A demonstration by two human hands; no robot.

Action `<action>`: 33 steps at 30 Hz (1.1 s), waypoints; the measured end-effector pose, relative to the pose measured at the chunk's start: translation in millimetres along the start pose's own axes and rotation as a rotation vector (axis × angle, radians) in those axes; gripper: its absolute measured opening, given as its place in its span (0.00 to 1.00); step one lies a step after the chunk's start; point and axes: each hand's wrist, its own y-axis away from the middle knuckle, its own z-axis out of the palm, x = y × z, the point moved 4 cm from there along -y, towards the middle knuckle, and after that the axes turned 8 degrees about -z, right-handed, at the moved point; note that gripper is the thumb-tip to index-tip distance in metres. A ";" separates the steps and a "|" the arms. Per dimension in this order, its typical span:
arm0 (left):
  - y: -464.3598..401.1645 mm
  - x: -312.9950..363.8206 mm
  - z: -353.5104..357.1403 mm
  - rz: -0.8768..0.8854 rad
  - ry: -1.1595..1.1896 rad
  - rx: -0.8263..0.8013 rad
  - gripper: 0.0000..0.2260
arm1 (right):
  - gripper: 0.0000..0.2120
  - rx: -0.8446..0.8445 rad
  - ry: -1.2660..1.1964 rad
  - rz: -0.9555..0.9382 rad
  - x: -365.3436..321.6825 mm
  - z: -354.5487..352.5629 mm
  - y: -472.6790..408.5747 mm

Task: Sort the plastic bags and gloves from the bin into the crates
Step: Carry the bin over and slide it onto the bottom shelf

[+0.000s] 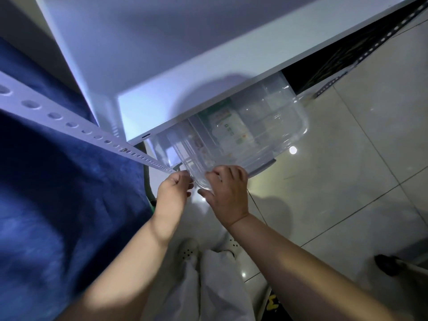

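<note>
A clear plastic bin (pixel 287 117) sits on the floor, half under a white table (pixel 162 66). Packets with green and white printing (pixel 228 126) show through its walls. My left hand (pixel 173 193) grips the bin's near corner rim from the left, fingers curled. On the same rounded corner, my right hand (pixel 228 193) holds the rim with fingers over the top and thumb below. No gloves or crates are in sight.
A perforated white metal strut (pixel 69 122) runs diagonally at left over a blue cloth (pixel 58 193). Glossy floor tiles (pixel 347 181) spread to the right. My white trousers and perforated shoes (pixel 190 251) are below. A dark object (pixel 389 265) lies at the right edge.
</note>
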 end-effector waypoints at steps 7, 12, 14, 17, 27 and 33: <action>-4.0 -6.2 7.6 -0.056 -0.101 0.032 0.02 | 0.12 0.031 -0.083 -0.089 24.8 -12.4 1.8; -4.2 -16.3 29.3 -0.182 -0.029 0.035 0.07 | 0.21 0.336 -0.189 0.685 117.3 -45.6 8.7; -5.1 -17.4 36.7 -0.179 -0.016 0.037 0.05 | 0.23 0.433 -0.387 0.961 151.4 -51.1 5.8; -5.1 -16.6 39.6 -0.158 0.016 0.052 0.03 | 0.16 0.459 -0.727 1.160 181.9 -49.4 -8.1; -21.7 7.5 9.5 -0.123 0.375 0.415 0.15 | 0.12 0.413 -1.089 1.059 170.1 -35.7 -62.1; -38.1 25.3 9.0 -0.080 0.553 0.469 0.12 | 0.11 0.389 -1.173 1.021 169.7 -25.0 -103.4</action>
